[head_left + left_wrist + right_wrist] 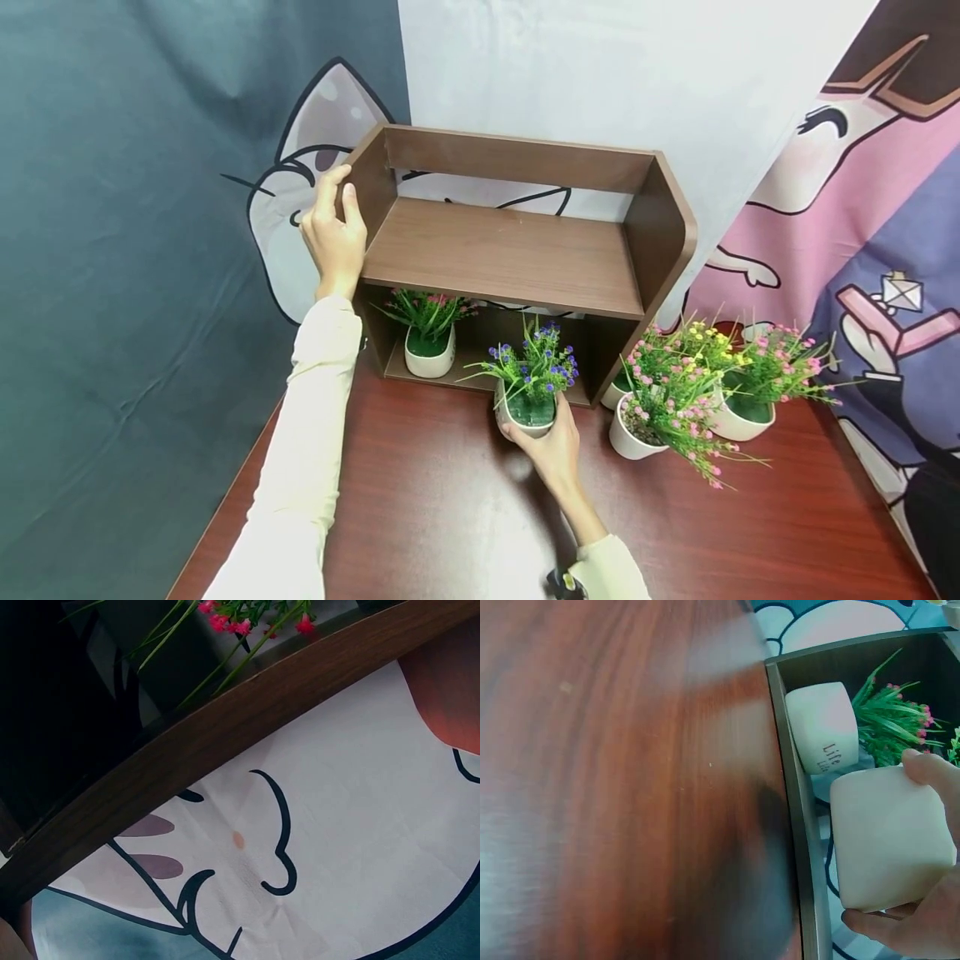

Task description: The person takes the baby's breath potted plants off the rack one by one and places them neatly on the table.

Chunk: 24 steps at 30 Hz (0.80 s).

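Blue-flowered pot (pixel 531 410), gripped by right hand (pixel 553 450), seems airborne.

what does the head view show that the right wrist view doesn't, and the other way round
Only the head view shows the white flower pots standing to the right of the shelf, and the blue flowers of the plant in the right hand.

Only the right wrist view makes the word "Life" readable on the pot with pinkish-red flowers.

Both show that pot in the shelf's lower level, the right hand holding a white pot, and the reddish-brown table.
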Available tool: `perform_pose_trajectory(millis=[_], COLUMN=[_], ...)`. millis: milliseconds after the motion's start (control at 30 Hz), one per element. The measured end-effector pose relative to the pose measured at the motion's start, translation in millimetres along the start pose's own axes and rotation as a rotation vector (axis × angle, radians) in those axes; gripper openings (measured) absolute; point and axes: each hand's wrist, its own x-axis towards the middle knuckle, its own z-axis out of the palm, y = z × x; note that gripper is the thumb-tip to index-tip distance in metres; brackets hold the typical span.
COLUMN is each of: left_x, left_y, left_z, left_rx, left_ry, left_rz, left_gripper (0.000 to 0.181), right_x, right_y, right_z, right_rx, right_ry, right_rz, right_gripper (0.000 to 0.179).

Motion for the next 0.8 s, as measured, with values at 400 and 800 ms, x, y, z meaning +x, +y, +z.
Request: perform_pose_trajectory(millis=[400,800], left_x=[0.2,0.7], left_y=[-1.0,-0.4], left_z=[0.4,0.1], left_rx=[-0.007,-0.013], left_ry=[-0.021,-0.024], left_rz=[-0.020,-0.058], left_gripper=[0.027,0.026], right_x=[-25.1,-58.1], right_y=[3.7,12.1], right_z=[-24.5,-60.8], right_rx=[-0.019,-0.043], right_ry=[0.021,0.017], right_rz=[0.000,0.010], right_gripper=[0.096,0.087])
